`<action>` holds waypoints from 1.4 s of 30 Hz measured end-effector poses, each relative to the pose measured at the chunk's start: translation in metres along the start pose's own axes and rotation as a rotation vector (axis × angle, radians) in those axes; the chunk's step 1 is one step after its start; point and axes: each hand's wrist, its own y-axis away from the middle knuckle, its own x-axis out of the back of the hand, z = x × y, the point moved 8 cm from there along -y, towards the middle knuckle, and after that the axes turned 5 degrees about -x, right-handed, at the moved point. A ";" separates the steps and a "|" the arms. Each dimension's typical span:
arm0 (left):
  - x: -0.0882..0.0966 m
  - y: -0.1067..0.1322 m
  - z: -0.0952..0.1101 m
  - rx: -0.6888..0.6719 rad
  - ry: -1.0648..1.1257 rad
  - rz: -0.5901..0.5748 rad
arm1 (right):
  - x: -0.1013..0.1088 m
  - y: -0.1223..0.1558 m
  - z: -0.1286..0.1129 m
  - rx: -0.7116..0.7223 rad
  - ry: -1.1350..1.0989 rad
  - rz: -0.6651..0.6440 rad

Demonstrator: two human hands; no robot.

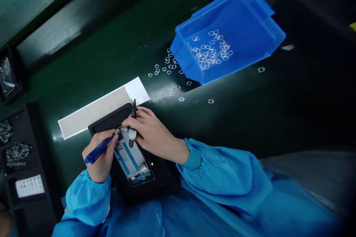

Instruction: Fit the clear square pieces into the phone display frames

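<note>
My left hand (100, 161) is closed around a blue pen-like tool (96, 153), whose pale yellowish end points at the top of an opened phone (130, 157). Between the fingers of my right hand (155, 135) is a pair of black tweezers (134, 109), wrapped with something white near its lower part. One tweezer end points up and away from the phone. My right fingertips are at the phone's upper end, beside the tip of the blue tool; what they touch there is too small to make out. Beneath the phone lies a black tray (109, 120).
A blue bin (250, 37) holds many small white square frames, with several more scattered on the dark green table (228, 126). Behind the tray lies a white-edged beige sheet (97, 111). At left stands a black compartment tray (47, 189) with small parts; another black box (20, 77) is beyond it.
</note>
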 end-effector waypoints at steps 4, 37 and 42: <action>-0.001 0.000 0.003 -0.030 0.005 -0.036 | 0.001 0.000 -0.001 0.002 -0.007 0.003; 0.007 0.019 -0.003 -0.059 -0.147 -0.095 | 0.010 0.001 -0.002 0.031 -0.131 0.153; -0.020 0.031 0.000 -0.176 -0.465 -0.323 | 0.043 0.011 0.025 -0.132 -0.441 0.453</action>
